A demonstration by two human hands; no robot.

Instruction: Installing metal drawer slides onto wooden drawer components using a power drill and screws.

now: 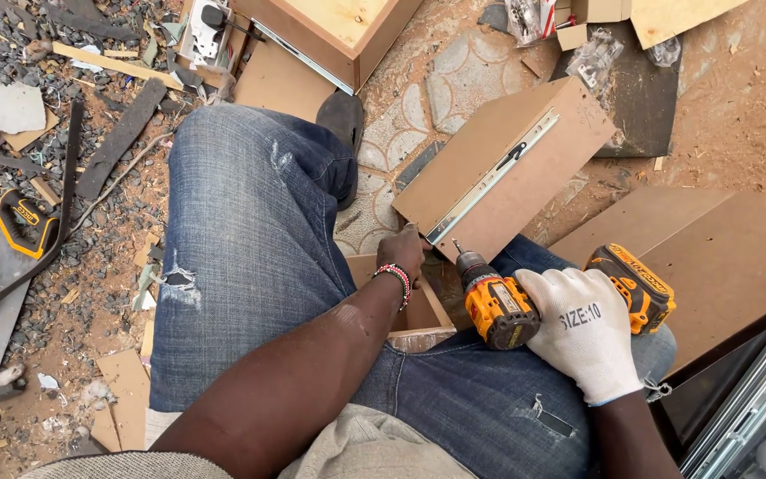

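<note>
On a sawdust-strewn paved floor (472,75), the gloved right hand (587,333) grips a yellow-black cordless drill (500,306) — bit pointing up-left at the brown board's metal drawer slide (492,177) — the bare left hand (403,253) closed on the board (525,191).

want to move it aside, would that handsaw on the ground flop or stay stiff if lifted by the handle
The handsaw has a long thin blade, so it would likely flex and wobble somewhat. It lies flat, so rolling seems unlikely. A dark strip crosses it and may drag along.

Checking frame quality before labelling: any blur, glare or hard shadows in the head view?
Head view: even daylight, soft shadows only; sharp on the drill, right hand in its white glove and left hand; mild sheen on the metal drawer slide; the bright rails at the lower right corner look slightly washed out.
</note>
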